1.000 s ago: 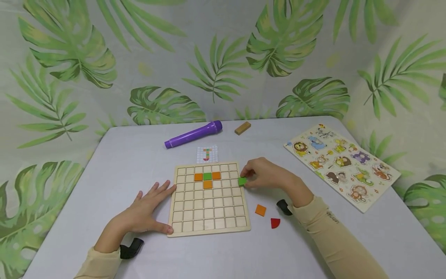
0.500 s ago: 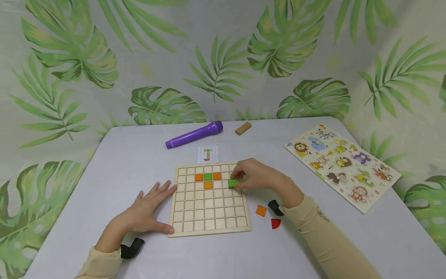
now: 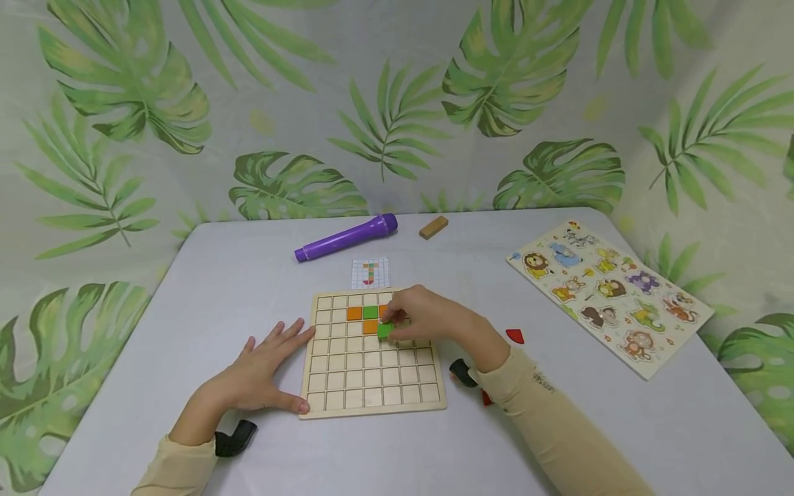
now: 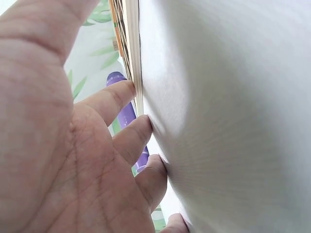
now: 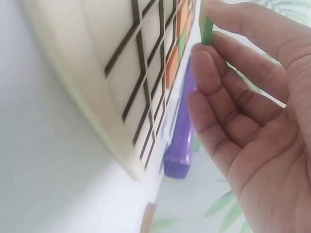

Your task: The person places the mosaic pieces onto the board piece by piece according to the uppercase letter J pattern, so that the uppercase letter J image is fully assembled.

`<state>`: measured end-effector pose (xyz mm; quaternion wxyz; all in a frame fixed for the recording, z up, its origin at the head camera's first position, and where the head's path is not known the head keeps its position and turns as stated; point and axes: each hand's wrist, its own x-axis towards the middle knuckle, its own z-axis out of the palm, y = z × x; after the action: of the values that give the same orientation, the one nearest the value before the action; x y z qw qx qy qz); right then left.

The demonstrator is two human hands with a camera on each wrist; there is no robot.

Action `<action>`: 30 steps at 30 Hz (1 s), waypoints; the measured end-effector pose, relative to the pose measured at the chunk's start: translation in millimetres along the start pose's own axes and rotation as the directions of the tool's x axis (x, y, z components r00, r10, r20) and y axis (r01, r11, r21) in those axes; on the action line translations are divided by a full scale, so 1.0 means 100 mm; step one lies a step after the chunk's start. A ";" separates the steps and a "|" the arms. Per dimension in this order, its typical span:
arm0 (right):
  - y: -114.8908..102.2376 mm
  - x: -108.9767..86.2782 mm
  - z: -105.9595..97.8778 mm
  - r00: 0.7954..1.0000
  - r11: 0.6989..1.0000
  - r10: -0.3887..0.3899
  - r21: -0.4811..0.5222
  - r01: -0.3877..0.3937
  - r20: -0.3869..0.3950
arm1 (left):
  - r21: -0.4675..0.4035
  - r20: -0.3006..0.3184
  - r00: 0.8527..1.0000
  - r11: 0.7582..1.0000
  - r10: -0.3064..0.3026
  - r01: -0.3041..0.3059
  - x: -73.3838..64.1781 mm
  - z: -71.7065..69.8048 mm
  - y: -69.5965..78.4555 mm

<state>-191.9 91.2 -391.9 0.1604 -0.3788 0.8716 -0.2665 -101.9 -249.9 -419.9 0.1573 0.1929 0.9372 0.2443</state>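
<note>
My right hand [image 3: 431, 315] pinches a green square tile [image 3: 384, 331] between thumb and fingertips, over the wooden grid board [image 3: 372, 396]. In the right wrist view, this green tile [image 5: 208, 32] stands edge-on between the fingers. Beside it on the board sit an orange tile [image 3: 370, 326], a green tile [image 3: 370, 312] and another orange tile [image 3: 354, 313]; a further orange one is partly hidden by my fingers. My left hand [image 3: 257, 375] lies spread at the board's left edge, thumb at the near corner. In the left wrist view, its fingertips [image 4: 127, 90] touch the board's side [image 4: 133, 53].
A pattern card [image 3: 371, 273] lies behind the board, with a purple microphone [image 3: 344, 238] and a small wooden block [image 3: 433, 227] farther back. At right is an animal puzzle board [image 3: 611, 296]. One red quarter-round piece [image 3: 515, 336] shows beyond my right wrist; another is partly covered by it.
My right hand has carried the green tile leftward from the board's right edge to beside the orange tile. A red piece beyond the wrist has come into view. The left hand stays put.
</note>
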 end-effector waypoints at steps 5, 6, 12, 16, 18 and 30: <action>-0.07 0.08 0.06 1.000 1.000 -0.016 -0.013 0.016 0.009 | -0.001 0.004 1.000 1.000 -0.002 0.002 0.00 0.00 -0.01; -0.08 0.10 0.07 1.000 1.000 -0.015 -0.018 0.015 0.011 | 0.000 0.004 1.000 1.000 -0.003 0.003 0.00 0.00 -0.01; -0.11 0.15 0.12 1.000 1.000 -0.007 -0.025 0.008 0.019 | -0.001 0.003 1.000 1.000 -0.002 0.002 0.00 0.00 -0.01; -0.13 0.16 0.13 0.999 0.999 -0.024 -0.029 0.025 0.023 | 0.001 0.003 1.000 1.000 -0.002 0.002 0.00 -0.01 0.00; -0.13 0.16 0.13 0.999 0.999 -0.029 -0.026 0.029 0.028 | 0.001 0.003 1.000 1.000 -0.003 0.003 0.00 -0.02 0.00; -0.12 0.19 0.16 0.996 0.996 -0.064 -0.054 0.068 0.064 | 0.003 0.007 1.000 1.000 -0.010 0.010 0.00 -0.01 0.01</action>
<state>-189.8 64.3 -399.6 0.1678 -0.4200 0.8603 -0.2351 -102.5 -249.6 -418.6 0.1614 0.1890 0.9380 0.2415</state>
